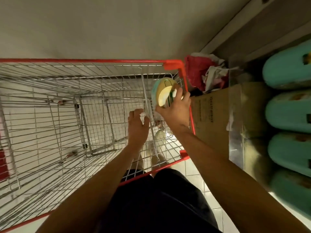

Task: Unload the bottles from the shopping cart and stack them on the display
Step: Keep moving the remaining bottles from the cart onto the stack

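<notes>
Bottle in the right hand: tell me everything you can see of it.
The bottle looks plastic, pale teal with a yellow and cream label bearing green marks. It is tilted, one end toward the camera, near the cart's far right corner. The right hand holds it, fingers curled round its side. Its cap cannot be seen.

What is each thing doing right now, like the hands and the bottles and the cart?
right hand: grips the bottle.
bottle: held tilted over the cart's right end.
left hand: holds nothing, fingers loosely curled.
shopping cart: big section shows no bottles.
display bottles: lying side by side in a row.
red bag: stuffed with crumpled paper.
</notes>
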Motion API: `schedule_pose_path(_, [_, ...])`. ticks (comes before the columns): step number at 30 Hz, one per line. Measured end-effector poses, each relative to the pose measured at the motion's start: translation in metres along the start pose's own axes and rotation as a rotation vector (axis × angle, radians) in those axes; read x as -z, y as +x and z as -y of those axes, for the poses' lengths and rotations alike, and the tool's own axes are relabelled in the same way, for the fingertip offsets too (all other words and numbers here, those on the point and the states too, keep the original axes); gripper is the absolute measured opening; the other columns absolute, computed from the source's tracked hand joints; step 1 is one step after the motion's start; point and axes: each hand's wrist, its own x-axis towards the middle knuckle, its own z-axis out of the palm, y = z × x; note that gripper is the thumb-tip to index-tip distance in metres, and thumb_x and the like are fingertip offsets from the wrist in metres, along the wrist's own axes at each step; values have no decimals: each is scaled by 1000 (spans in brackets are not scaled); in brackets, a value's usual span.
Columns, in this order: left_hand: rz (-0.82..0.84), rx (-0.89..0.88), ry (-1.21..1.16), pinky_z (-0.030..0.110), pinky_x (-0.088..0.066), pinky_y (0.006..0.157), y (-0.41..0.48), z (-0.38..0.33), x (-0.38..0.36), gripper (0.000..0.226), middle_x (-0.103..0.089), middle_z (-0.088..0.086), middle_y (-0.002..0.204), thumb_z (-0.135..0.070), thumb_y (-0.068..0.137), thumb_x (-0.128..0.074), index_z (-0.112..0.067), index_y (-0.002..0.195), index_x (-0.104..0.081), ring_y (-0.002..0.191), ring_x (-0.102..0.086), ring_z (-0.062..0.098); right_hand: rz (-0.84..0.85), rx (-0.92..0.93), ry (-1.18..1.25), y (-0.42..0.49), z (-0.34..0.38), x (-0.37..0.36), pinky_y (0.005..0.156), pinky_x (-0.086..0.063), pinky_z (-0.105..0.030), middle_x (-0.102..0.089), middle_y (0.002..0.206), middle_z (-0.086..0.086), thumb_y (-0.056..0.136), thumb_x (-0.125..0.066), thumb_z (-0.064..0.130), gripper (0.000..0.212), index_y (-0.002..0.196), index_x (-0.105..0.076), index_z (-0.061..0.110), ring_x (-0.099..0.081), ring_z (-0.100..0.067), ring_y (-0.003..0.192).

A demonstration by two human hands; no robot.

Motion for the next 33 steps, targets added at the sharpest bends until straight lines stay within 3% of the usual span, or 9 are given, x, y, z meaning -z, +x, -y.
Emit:
schedule_pose_path(5, [18, 83, -290, 48, -61, 87, -10, -12, 2, 22, -60, -1, 117, -27, 109, -49, -12, 123, -58, 95, -64, -3, -76, -18, 142, -40, 27, 52, 112, -46, -50, -35, 142, -11, 68, -85, 57, 110, 154, -25, 22, -38, -37, 140])
schedule_pose_path(10, [244, 249, -699, 45, -63, 84, -14, -35, 22, 57, -77, 1, 115, -74, 100, -31, -37, 119, -70, 105, -75, 20, -36, -105, 330, -83, 54, 98, 109, -51, -52, -35, 135, 1, 67, -91, 47, 104, 149, -30, 27, -45, -31, 136])
schedule_pose_path(16, [415, 351, -979, 64, -52, 102, -17, -45, 50, 66, -68, 24, 130, -69, 99, -45, -17, 130, -71, 121, -65, 44, -29, -40, 345, -128, 74, 119, 101, -51, -35, -31, 131, 10, 68, -94, 48, 103, 148, -31, 33, -43, -15, 128])
schedule_pose_path(22, [684, 404, -1135, 43, -62, 83, -31, -66, 91, 72, -74, 18, 117, -69, 80, -71, -11, 123, -75, 105, -73, 32, 97, 54, 525, -163, 69, 146, 87, -53, -9, -54, 130, 20, 70, -85, 66, 81, 135, -43, 40, -58, 3, 120])
schedule_pose_path(26, [798, 322, -1022, 25, -60, 64, -36, -103, 112, 44, -76, -1, 78, -62, 72, -84, -21, 89, -82, 69, -72, 12, 299, 43, 701, -160, 66, 165, 95, -61, -33, -67, 124, 14, 76, -75, 72, 55, 124, -60, 48, -67, -4, 115])
schedule_pose_path(28, [930, 240, -1018, 18, -58, 60, -45, -114, 120, 29, -75, -11, 73, -55, 68, -91, -30, 81, -82, 63, -70, 1, 339, 51, 814, -159, 62, 170, 98, -60, -42, -74, 124, 7, 77, -74, 76, 60, 128, -63, 45, -71, -14, 117])
schedule_pose_path(31, [1002, 197, -1041, -4, -46, 62, -54, -133, 130, 21, -73, -31, 76, -62, 66, -85, -44, 77, -83, 69, -64, -22, 250, 75, 902, -167, 55, 170, 92, -59, -39, -75, 122, 0, 76, -73, 80, 72, 130, -65, 32, -71, -22, 115])
schedule_pose_path(32, [1058, 132, -1030, -4, -46, 66, -52, -136, 128, 26, -77, -24, 83, -50, 74, -87, -29, 88, -85, 73, -66, -19, 213, 63, 932, -172, 53, 168, 87, -58, -34, -75, 118, -1, 77, -73, 79, 73, 128, -66, 28, -72, -24, 111])
schedule_pose_path(33, [1031, 181, -986, 4, -52, 65, -51, -147, 128, 33, -76, -11, 75, -51, 73, -89, -19, 76, -83, 68, -70, -8, 167, 43, 975, -176, 52, 167, 82, -58, -31, -76, 113, -2, 78, -74, 78, 73, 125, -67, 22, -73, -26, 106])
